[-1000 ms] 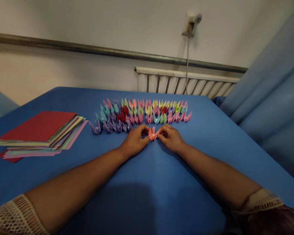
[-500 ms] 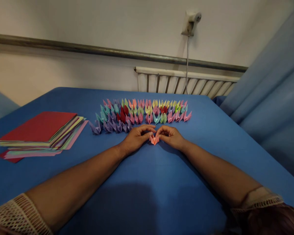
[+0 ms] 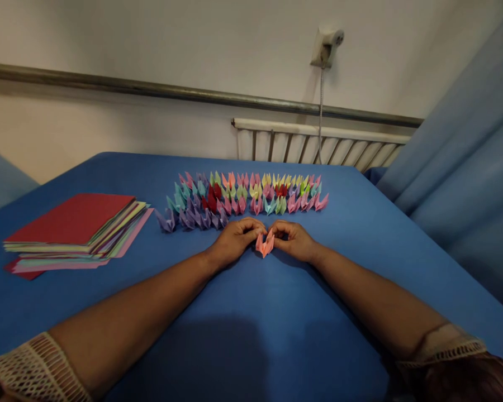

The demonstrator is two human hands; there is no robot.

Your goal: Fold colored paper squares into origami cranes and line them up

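Note:
A small salmon-pink paper crane (image 3: 265, 245) stands in the middle of the blue-covered table (image 3: 272, 312), its pointed tips upward. My left hand (image 3: 238, 241) pinches it from the left, thumb and fingers closed at its edge. From the right, my right hand (image 3: 294, 240) grips its other side with curled fingers. The fingertips behind the crane are partly hidden. Just beyond my hands, several rows of folded paper cranes (image 3: 256, 205) in purple, teal, red, pink, green and yellow stand side by side.
To the left lies a thick stack of coloured paper (image 3: 73, 219) with a red sheet on top. Behind the table are a metal rail (image 3: 171, 92), a white radiator (image 3: 318, 131) and a plugged-in socket (image 3: 324, 47) with a hanging cord. A blue curtain (image 3: 465, 151) hangs at the right.
The salmon crane sits slightly nearer to me and shows more of its body, its tips further apart. My hands stay at its two sides. The whole view has shifted slightly.

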